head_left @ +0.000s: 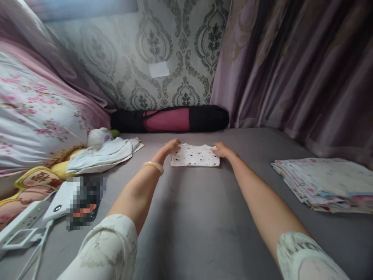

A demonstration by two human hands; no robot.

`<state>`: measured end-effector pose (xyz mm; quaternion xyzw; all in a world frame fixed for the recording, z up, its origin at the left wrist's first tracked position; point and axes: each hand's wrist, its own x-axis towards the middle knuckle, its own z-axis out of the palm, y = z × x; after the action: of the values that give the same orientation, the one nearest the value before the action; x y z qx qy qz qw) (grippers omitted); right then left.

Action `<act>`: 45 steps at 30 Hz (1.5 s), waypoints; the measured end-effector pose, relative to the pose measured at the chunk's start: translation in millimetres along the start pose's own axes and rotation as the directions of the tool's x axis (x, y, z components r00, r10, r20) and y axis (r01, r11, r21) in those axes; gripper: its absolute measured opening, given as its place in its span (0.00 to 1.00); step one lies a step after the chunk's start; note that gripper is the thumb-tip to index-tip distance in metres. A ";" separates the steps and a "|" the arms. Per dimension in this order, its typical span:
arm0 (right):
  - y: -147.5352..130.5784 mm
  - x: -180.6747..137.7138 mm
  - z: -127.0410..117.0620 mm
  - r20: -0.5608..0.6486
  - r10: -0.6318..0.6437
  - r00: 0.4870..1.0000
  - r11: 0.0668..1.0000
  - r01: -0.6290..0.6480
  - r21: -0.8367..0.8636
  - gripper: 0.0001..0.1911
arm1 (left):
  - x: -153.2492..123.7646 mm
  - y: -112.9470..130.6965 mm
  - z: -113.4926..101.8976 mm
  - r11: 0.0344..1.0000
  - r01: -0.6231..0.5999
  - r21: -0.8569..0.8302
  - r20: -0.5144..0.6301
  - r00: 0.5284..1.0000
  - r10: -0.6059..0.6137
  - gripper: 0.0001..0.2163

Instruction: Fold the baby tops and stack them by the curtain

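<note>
Grey sheet [192, 225] runs open between the forearms up to the garment; power strip [25, 219] bounds the near left, folded cloth stack [329, 181] the right, well apart from the arm. White printed garment [195, 156] lies folded flat between hands: left hand [172, 146] gripping its far-left corner, right hand [223, 150] its far-right. Beyond, long black-and-maroon bag [167, 120] lies along the wall [182, 46], contents hidden
</note>
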<state>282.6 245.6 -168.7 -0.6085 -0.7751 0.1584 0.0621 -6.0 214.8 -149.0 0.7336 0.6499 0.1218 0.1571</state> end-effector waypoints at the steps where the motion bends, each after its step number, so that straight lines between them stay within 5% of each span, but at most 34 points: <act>1: 0.6 -1.7 -2.9 0.005 -0.015 1.000 1.000 0.015 0.015 0.20 | -2.2 2.1 -3.7 1.000 -0.001 -0.004 -0.011 1.000 0.001 0.17; 12: -3.0 -43.4 -48.1 -0.013 -0.134 0.991 0.978 0.135 0.162 0.12 | -43.7 11.1 -35.7 0.959 -0.170 -0.226 -0.090 0.984 0.153 0.08; 17: -6.7 -62.4 -63.8 -0.135 -0.233 0.963 0.954 0.253 0.161 0.13 | -64.3 12.8 -47.3 0.907 -0.253 -0.337 -0.133 0.966 0.220 0.11; 23: 0.5 -94.5 -37.3 -0.343 -0.403 0.848 0.892 0.448 0.058 0.12 | -98.5 5.6 -36.6 0.920 -0.360 -0.158 -0.221 0.921 0.322 0.13; 27: 9.5 -130.3 -10.3 -0.353 -0.591 0.725 0.794 0.599 -0.099 0.12 | -136.7 1.1 -17.5 0.914 -0.391 -0.102 -0.196 0.909 0.367 0.15; 30: 9.9 -158.5 2.2 -0.292 -0.670 0.683 0.742 0.630 -0.227 0.13 | -163.3 -2.4 -0.9 0.897 -0.442 -0.019 -0.176 0.884 0.432 0.14; 36: 1.2 -191.9 18.3 -0.118 -0.689 0.715 0.702 0.618 -0.354 0.15 | -193.8 -11.3 28.7 0.874 -0.476 0.097 -0.024 0.877 0.480 0.17; 40: 1.3 -202.8 20.5 -0.015 -0.661 0.750 0.713 0.622 -0.324 0.18 | -207.7 -8.4 29.5 0.879 -0.459 0.132 0.056 0.888 0.456 0.20; 45: -16.0 -204.9 18.4 -0.033 -0.537 0.843 0.817 0.509 -0.272 0.20 | -206.5 5.6 26.5 0.901 -0.416 0.124 -0.004 0.908 0.420 0.15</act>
<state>314.0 41.9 -161.1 -0.3826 -0.9215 0.0020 0.0672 -16.6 7.5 -165.9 0.8620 0.4859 0.1244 0.0729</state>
